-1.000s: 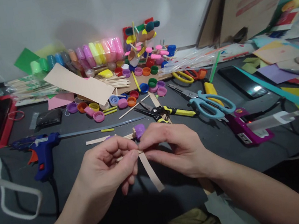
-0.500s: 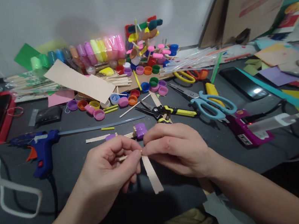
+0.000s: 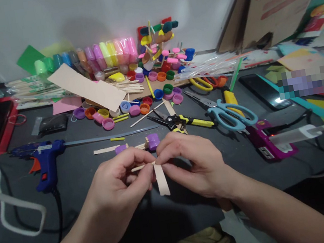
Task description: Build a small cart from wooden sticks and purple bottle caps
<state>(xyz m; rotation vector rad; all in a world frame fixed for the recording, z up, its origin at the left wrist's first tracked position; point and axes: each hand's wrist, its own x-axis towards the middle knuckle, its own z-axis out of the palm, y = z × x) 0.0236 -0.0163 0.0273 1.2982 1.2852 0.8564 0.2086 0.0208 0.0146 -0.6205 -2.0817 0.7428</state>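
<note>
Between my two hands a beige paper strip point(image 3: 162, 181) hangs down, its upper end at a thin wooden stick point(image 3: 138, 168). My left hand point(image 3: 122, 182) pinches the stick between thumb and fingers. The fingertips of my right hand point(image 3: 192, 162) are closed on the top of the strip, touching the left fingertips; the exact contact is partly hidden. Just beyond the hands lie purple bottle caps point(image 3: 153, 141) joined by short sticks, with another beige strip point(image 3: 106, 150) at their left.
A blue glue gun point(image 3: 46, 161) lies left with its cable. Pliers point(image 3: 180, 120), blue-handled scissors point(image 3: 229, 114) and a magenta power strip point(image 3: 269, 141) lie right. Behind are coloured caps point(image 3: 108, 124), clay tubs point(image 3: 98, 57) and a large beige sheet point(image 3: 88, 88).
The strip's hanging part has become shorter and swung more upright. My right fingers have shifted at its top, while my left hand stays on the stick.
</note>
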